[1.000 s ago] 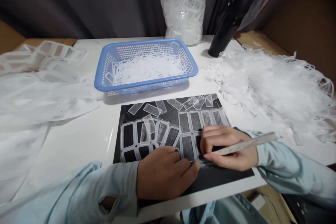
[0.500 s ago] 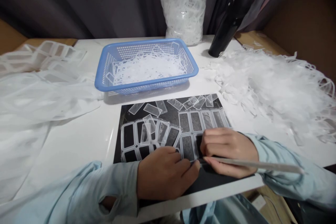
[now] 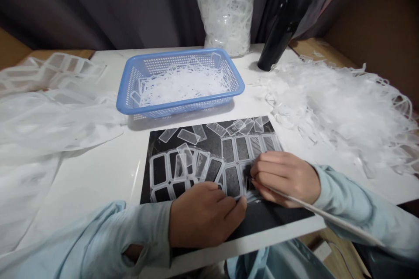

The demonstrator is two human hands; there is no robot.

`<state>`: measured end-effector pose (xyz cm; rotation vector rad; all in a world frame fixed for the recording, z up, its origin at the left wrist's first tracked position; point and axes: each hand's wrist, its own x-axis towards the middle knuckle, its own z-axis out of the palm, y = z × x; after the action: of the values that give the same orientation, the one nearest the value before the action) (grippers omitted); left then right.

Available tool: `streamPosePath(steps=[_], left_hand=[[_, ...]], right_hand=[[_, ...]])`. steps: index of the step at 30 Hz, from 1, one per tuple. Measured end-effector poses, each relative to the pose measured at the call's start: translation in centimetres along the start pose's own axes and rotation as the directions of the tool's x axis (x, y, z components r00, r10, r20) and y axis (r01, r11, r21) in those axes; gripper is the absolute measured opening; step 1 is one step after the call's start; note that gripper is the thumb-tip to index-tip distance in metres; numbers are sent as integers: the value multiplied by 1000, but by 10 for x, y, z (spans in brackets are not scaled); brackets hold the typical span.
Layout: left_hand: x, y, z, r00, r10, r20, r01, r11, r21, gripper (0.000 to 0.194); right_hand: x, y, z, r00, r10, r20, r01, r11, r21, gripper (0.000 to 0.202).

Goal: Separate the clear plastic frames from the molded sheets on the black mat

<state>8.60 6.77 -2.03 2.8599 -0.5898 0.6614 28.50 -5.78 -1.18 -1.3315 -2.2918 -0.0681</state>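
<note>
On a black mat (image 3: pixel 262 218) lies a translucent plastic sheet of rounded rectangular frames (image 3: pixel 231 181); some openings look cloudy, others show black through. My left hand (image 3: pixel 206 216), fingers curled together, presses on the sheet's near edge with thumb and index finger. My right hand (image 3: pixel 284 178) is closed around a long, thin, pale stick-like tool (image 3: pixel 340 218), whose back end slants down to the right along my sleeve. Its working tip is hidden by my fingers, over a frame in the near row. Loose clear rectangles (image 3: pixel 181 161) lie on the sheet, others along the mat's far edge.
A blue mesh basket (image 3: pixel 178 108) holds many thin white frames. Behind it stands a clear bag (image 3: pixel 225 13) of similar scraps, beside a black bottle (image 3: pixel 283 30). White plastic scraps pile up (image 3: pixel 343 100) on the right; translucent sheets (image 3: pixel 55 113) are heaped on the left.
My right hand has shifted up slightly, and the tool's back end has swung downward. My left hand stays nearly in place. The whole view has moved a little.
</note>
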Motion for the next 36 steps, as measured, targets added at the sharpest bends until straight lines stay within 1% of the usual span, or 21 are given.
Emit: streamPosePath(steps=[3,6,8,9,11,13,15,16,18,20,25,30,33,36], left_hand=[[0,0,-1,1000,-1,6,1,1000,0,20],[0,-1,-1,1000,12,21,-12,1000,-13,21],[-1,-1,-1,1000,14,19,-13,1000,-14,20],[-1,-1,-1,1000,11,21,-11,1000,-13,20],[-1,-1,-1,1000,4,25,-4,1000,-9,19],[0,-1,-2,999,0,32,0,1000,-11,20],[0,-1,-2,999,0,33,0,1000,-16,21],[0,-1,-2,1000,-3,30,3,1000,-16,21],[0,-1,-2,1000,-7,21,7,1000,-10,20],[0,-1,-2,1000,-8,12,8,1000,2,19],[-1,-1,-3,1000,-3,-17,3,1000,-10,25],[-2,-2,-1,1000,4,26,-4,1000,1,26],[-2,-2,-1,1000,7,23,-7,1000,-4,25],[-1,-2,-3,999,11,38,-10,1000,-24,26]], right_hand=[[1,3,-2,1000,15,-23,-16,1000,-12,18],[2,4,-4,998,35,-53,-34,999,15,13],[2,4,-5,996,54,-69,-49,995,83,12],[2,5,-6,995,73,-64,-63,987,147,12],[2,6,-8,989,137,-57,-111,937,331,13],[1,8,-11,979,204,-25,-161,837,523,14],[0,10,-11,974,226,27,-191,749,634,14],[0,11,-11,975,213,59,-198,722,663,14],[-1,12,-10,978,175,117,-207,696,687,12],[-1,12,-8,979,150,139,-204,689,696,11],[-2,12,-8,982,118,147,-187,691,698,8],[-2,14,-8,985,102,143,-173,689,704,5],[-4,15,-7,985,76,154,-163,693,702,4],[-4,14,-7,981,89,170,-183,695,695,6]])
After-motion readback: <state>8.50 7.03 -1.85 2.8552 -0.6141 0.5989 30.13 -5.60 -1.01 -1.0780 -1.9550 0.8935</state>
